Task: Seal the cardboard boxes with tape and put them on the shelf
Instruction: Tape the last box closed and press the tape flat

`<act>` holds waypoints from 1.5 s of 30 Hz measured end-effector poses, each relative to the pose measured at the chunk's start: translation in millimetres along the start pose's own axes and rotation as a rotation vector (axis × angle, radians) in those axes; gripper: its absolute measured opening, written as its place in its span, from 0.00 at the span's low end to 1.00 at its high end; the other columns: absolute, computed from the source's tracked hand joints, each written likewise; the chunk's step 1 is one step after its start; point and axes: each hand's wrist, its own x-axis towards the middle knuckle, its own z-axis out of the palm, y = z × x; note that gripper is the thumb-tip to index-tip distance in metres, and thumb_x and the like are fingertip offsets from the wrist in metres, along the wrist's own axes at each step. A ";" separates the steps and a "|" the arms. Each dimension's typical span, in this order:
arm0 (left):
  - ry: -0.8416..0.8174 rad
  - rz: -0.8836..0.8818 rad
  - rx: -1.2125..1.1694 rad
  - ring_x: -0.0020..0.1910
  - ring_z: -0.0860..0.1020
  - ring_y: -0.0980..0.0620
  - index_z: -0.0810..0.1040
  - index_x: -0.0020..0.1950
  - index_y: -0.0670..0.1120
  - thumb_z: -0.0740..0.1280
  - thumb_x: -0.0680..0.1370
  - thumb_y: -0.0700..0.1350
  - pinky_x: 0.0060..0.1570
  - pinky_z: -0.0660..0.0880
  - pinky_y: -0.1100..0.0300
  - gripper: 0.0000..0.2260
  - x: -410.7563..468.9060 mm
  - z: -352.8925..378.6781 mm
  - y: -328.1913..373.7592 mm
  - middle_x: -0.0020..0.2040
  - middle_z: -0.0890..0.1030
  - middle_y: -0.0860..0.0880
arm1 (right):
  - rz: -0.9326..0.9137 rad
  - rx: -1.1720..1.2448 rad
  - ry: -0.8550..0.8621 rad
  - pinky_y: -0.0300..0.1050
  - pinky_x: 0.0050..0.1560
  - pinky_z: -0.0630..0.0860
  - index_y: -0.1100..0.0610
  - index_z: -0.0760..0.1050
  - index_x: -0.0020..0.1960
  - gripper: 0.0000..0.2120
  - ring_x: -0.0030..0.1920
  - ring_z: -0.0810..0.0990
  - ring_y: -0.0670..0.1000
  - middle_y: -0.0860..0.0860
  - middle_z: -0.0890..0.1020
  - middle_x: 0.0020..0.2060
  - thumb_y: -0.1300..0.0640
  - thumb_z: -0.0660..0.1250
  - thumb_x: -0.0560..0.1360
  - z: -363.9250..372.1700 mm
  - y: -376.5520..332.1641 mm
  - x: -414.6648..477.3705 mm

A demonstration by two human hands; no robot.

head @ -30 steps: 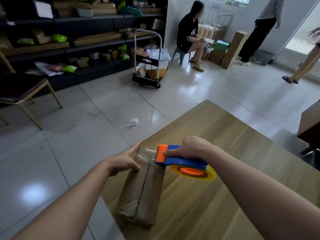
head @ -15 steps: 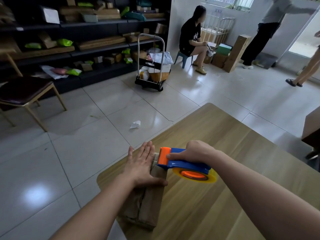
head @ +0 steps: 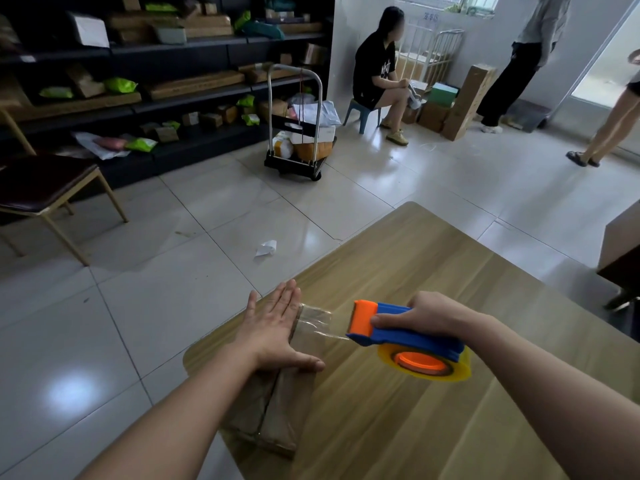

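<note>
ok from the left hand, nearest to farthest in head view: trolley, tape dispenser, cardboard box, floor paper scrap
1. cardboard box, under the left hand
2. tape dispenser, just right
3. paper scrap, floor ahead
4. trolley, farthest back

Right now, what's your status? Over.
Left hand flat on box. Right hand grips tape dispenser, tape stretched from box end. Nothing blocking the tape.
</note>
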 end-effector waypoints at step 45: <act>0.109 -0.189 -0.905 0.67 0.62 0.45 0.66 0.70 0.58 0.75 0.51 0.61 0.65 0.70 0.44 0.47 28.0 2.2 61.2 0.62 0.61 0.50 | 0.040 -0.012 0.065 0.43 0.39 0.73 0.56 0.79 0.43 0.46 0.37 0.80 0.50 0.51 0.82 0.38 0.15 0.55 0.53 -15.3 25.4 -19.8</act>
